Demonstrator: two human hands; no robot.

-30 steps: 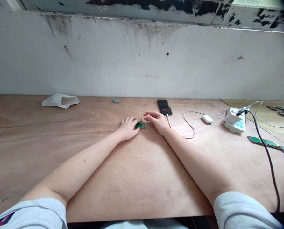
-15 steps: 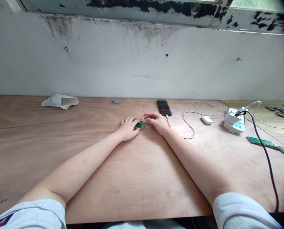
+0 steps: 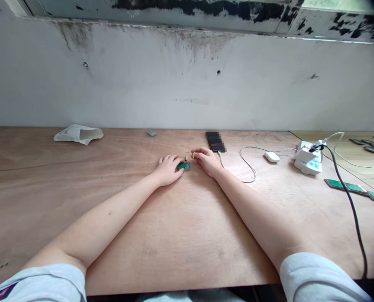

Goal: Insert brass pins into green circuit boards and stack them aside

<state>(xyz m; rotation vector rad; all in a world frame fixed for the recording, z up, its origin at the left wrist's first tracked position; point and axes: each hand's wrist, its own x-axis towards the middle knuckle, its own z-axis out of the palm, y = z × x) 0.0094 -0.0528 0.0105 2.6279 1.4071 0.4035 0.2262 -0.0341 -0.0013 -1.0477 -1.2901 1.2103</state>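
A small green circuit board in a grey frame (image 3: 184,166) lies on the wooden table. My left hand (image 3: 167,170) rests palm down at its left end, thumb and forefinger closed about that end. Just behind the board stands a tiny white-and-yellow piece (image 3: 186,158), touched by neither hand as far as I can see. To the right, my right hand (image 3: 207,161) pinches a similar tiny yellow piece (image 3: 193,155) between thumb and forefinger, a little above the table. Its exact kind is too small to make out.
A dark phone (image 3: 215,141) on a white cable lies behind my right hand. Farther right are a white case (image 3: 271,157), a power strip with plugs (image 3: 308,158), a black cord and green boards (image 3: 346,186). A white bag (image 3: 79,134) and a small grey block (image 3: 151,133) lie at the back.
The yellow piece in my right fingers has turned from lying sideways to more upright, and the fingers have shifted slightly right. My left hand and the board stay in place.
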